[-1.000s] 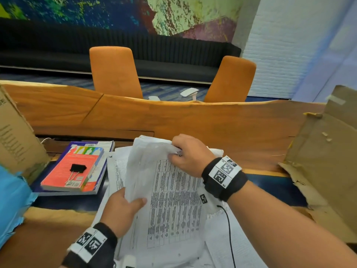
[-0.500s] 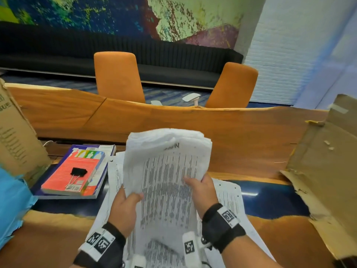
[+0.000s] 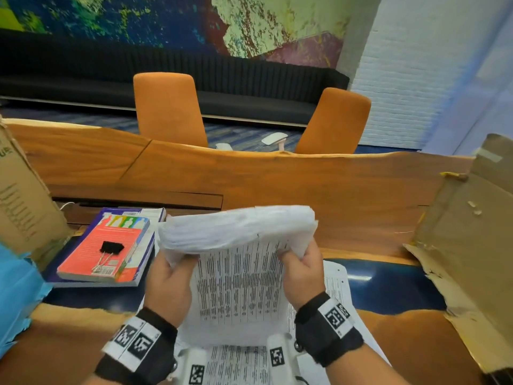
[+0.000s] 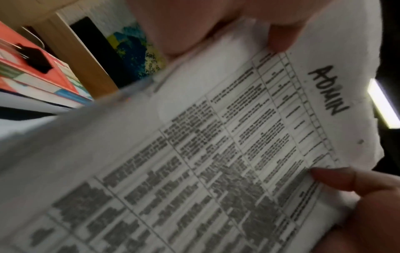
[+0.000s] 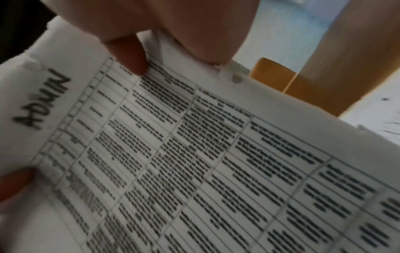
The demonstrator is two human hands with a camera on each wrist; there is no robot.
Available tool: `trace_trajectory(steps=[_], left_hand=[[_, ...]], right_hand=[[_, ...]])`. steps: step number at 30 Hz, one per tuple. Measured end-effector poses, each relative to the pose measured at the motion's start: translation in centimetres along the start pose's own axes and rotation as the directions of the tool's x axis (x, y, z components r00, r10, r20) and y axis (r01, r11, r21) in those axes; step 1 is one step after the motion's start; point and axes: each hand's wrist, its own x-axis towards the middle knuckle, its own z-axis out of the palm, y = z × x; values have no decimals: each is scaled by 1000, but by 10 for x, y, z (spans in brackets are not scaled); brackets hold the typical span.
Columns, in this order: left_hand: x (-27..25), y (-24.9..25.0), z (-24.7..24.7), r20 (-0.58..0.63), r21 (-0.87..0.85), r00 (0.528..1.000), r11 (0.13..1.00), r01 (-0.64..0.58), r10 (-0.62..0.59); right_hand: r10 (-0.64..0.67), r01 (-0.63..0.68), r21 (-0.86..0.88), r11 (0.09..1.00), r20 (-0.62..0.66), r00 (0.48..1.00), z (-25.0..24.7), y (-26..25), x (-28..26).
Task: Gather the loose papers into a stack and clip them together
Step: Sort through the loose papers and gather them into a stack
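A thick stack of printed papers stands upright in front of me, and its top edge droops over away from me. My left hand grips its left side and my right hand grips its right side, thumbs on the near face. In the left wrist view the top sheet carries tables and the handwritten word ADMIN; the right wrist view shows the same sheet. A black binder clip lies on a red book to the left, also seen as the clip. More sheets lie flat underneath.
Two stacked books sit left of the papers. A cardboard box stands at the far left with blue plastic below it. Torn cardboard rises on the right. A raised wooden ledge runs behind, with orange chairs beyond.
My right hand came down from the stack's top edge to its right side. Both hands now grip higher on the sides, and the top of the stack has flopped forward.
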Motion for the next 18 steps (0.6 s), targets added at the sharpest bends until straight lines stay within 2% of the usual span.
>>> trace_trajectory(steps=[3, 6, 8, 10, 12, 15, 18], left_hand=[[1, 11, 18, -114, -9, 991, 998, -65, 64], [-7, 7, 40, -128, 55, 987, 995, -89, 95], [-10, -4, 43, -154, 52, 986, 997, -49, 57], [-12, -22, 36, -142, 30, 990, 999, 27, -23], [-16, -44, 27, -108, 63, 984, 987, 145, -138], [-28, -76, 13, -73, 185, 948, 930, 319, -311], [-38, -88, 6, -94, 188, 910, 890, 414, -404]], right_hand=[[-180, 178, -96, 979, -10, 984, 10, -6, -5], [-247, 241, -152, 959, -27, 969, 26, -2, -19], [-269, 260, -157, 953, -37, 962, 30, 1, -23], [-180, 171, -154, 973, -47, 983, 26, 13, -25], [-19, 11, -178, 984, -45, 999, 17, 33, -31], [186, -192, -265, 945, -49, 981, 1, 64, -45], [279, -292, -258, 921, -86, 956, -8, 71, -48]])
